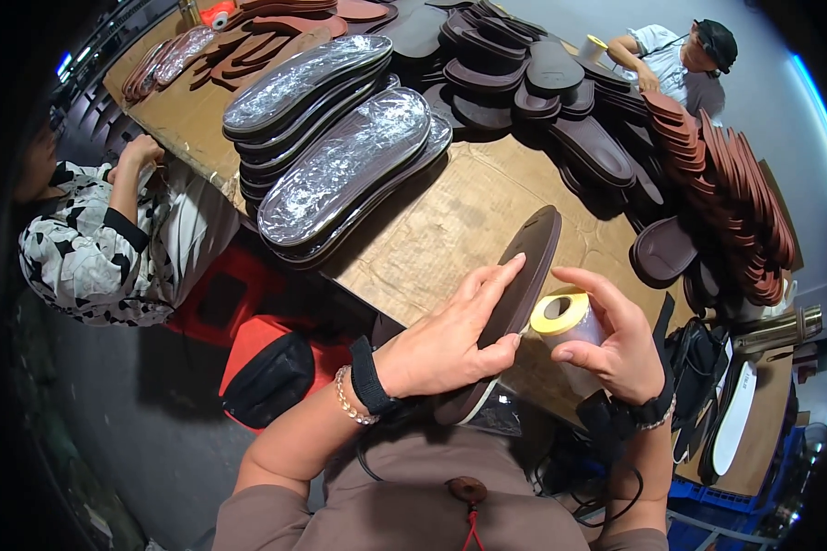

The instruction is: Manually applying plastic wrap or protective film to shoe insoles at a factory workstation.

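My left hand [464, 335] grips a dark brown shoe sole [530, 262], tilted on its edge over the near side of the table. Its fingers lie along the sole's flat face and the thumb presses near its edge. Just right of the sole, my right hand [620, 340] is closed round a roll of clear film [572, 332] with a yellow core end. The roll's yellow end is close to the sole's edge; whether film joins the two I cannot make out.
Film-wrapped soles [345, 170] are stacked at the left of the cardboard-covered table [432, 243]. Dark soles [487, 69] pile up at the back, and reddish-brown soles [735, 193] line the right. One person [110, 239] sits at left; another [671, 60] works at the far right.
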### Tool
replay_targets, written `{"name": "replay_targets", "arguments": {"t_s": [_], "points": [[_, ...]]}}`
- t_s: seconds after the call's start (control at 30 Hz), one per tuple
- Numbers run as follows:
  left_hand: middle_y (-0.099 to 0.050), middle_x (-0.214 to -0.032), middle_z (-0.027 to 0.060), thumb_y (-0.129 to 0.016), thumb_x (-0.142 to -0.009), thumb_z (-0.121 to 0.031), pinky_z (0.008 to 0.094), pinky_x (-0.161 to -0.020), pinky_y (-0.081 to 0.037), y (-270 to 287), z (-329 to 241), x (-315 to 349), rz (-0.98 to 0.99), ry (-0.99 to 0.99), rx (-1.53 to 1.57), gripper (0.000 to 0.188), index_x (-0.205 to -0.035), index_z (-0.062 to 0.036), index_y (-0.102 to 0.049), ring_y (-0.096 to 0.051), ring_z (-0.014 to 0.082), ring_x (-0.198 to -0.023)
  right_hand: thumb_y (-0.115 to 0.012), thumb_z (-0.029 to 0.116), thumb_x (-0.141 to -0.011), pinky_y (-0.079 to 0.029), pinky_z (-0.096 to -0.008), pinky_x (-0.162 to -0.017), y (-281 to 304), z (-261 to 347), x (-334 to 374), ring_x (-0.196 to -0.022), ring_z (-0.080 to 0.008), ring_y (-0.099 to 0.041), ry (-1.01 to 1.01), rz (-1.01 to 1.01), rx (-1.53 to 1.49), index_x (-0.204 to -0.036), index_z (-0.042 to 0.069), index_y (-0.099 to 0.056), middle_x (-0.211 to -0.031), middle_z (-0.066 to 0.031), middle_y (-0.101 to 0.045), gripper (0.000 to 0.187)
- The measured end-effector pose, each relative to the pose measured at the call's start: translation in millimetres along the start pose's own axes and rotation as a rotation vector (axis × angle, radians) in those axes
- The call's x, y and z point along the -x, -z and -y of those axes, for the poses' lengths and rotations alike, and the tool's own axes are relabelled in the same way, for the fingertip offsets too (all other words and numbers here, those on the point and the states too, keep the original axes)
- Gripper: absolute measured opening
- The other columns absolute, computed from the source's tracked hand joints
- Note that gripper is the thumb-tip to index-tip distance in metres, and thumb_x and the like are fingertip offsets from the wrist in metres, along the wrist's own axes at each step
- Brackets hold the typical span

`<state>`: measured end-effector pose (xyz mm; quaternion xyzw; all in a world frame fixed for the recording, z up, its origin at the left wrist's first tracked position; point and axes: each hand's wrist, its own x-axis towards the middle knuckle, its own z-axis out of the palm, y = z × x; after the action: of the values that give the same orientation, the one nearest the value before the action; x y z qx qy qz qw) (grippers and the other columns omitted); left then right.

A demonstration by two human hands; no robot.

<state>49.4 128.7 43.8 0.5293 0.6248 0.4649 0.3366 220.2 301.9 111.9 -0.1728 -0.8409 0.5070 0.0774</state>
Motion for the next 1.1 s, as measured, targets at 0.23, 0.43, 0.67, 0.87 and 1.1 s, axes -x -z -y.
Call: {"name": "replay_targets", "arguments": {"t_s": [0.23,0.43,0.67,0.87,1.1], "points": [[-0.035,-0.155,0.0285,-0.061,-0.093,-0.029,0.0444,-0.121,-0.033,-2,2,3,-0.012,-0.023,0.036,0.088,-0.165,-0.0023,-0.019,-0.039,0.0424,-0.145,-0.095,0.029,-0.073,-0.052,-0.0294,-0.087,11,-2,-10,-0.099,-0.0174,-0.066,0.084,0.020,-0.017,-0.135,0.002,-0.064,-0.108,-0.0089,-0.070,0.075],[-0.035,-0.154,0.0288,-0.062,-0.092,-0.031,0.0447,-0.120,-0.035,-4,5,5,-0.025,-0.026,0.002,0.089,-0.165,-0.0024,-0.019,-0.040,0.0427,-0.144,-0.095,0.026,-0.070,-0.055,-0.0368,-0.082,5,6,-21,-0.096,-0.0305,-0.070,0.413,-0.248,0.487,-0.132,0.002,-0.065,-0.108,-0.0159,-0.071,0.073],[-0.036,-0.154,0.0283,-0.061,-0.091,-0.030,0.0448,-0.120,-0.035,-6,4,4,-0.040,-0.031,0.019,0.089,-0.165,-0.0013,-0.019,-0.040,0.0426,-0.144,-0.094,0.020,-0.068,-0.056,-0.0398,-0.081,-7,-1,-24,-0.095,-0.0332,-0.068,0.488,-0.426,0.681,-0.130,0.003,-0.066,-0.108,-0.0156,-0.070,0.069],[-0.036,-0.154,0.0284,-0.061,-0.091,-0.028,0.0448,-0.121,-0.034,-6,4,6,-0.050,-0.038,0.006,0.089,-0.164,-0.0005,-0.019,-0.040,0.0427,-0.144,-0.094,0.021,-0.068,-0.056,-0.0411,-0.080,-13,-1,-25,-0.094,-0.0329,-0.068,0.488,-0.466,0.757,-0.130,0.005,-0.067,-0.108,-0.0147,-0.068,0.070],[-0.036,-0.154,0.0286,-0.061,-0.092,-0.029,0.0450,-0.120,-0.035,-7,2,7,-0.054,-0.035,-0.012,0.088,-0.164,-0.0009,-0.019,-0.041,0.0430,-0.144,-0.094,0.019,-0.066,-0.056,-0.0417,-0.080,-18,3,-23,-0.094,-0.0330,-0.067,0.488,-0.487,0.822,-0.131,0.006,-0.066,-0.108,-0.0137,-0.067,0.072]]}}
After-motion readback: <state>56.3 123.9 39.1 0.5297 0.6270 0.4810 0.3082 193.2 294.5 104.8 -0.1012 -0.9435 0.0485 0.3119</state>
